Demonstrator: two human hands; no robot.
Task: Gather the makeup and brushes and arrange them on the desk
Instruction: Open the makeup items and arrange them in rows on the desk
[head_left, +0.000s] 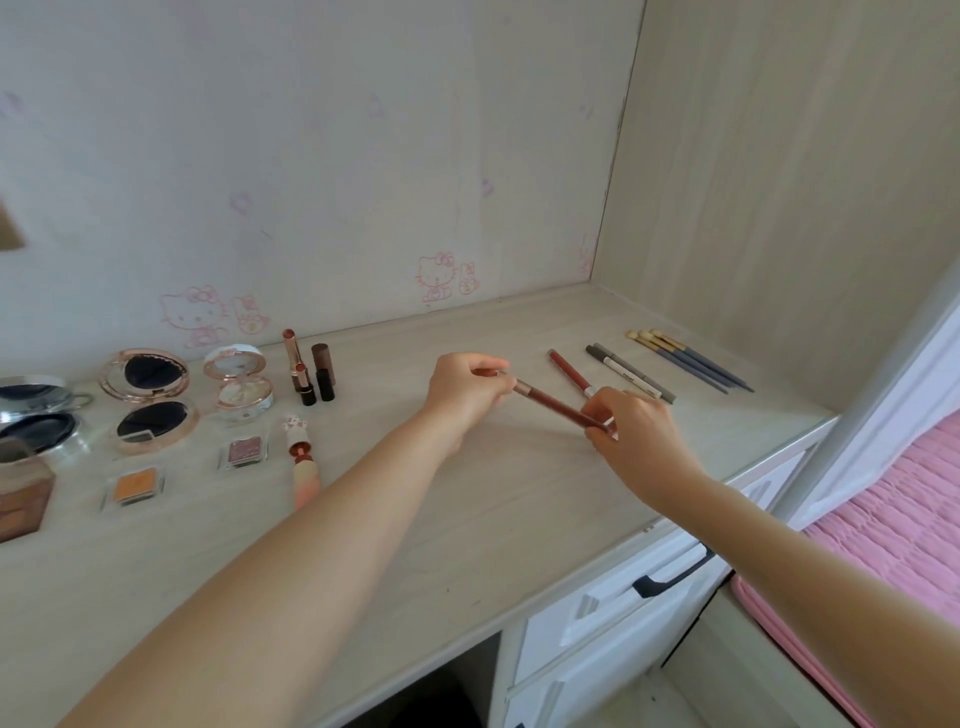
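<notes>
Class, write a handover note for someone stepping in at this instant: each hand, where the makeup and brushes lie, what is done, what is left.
Left hand: pinches the far end of the brown-red pencil.
Right hand: grips its near end, over the desk.
Done: compacts, lipsticks and eyeshadow pans are laid out at left. The red pencil, grey pencils and brushes lie in a row at right.
Left: probably set the held pencil down beside the red pencil.

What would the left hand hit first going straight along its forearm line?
Probably only bare desk, then the wall; the left hand passes left of the lying red pencil. Depth unclear.
</notes>
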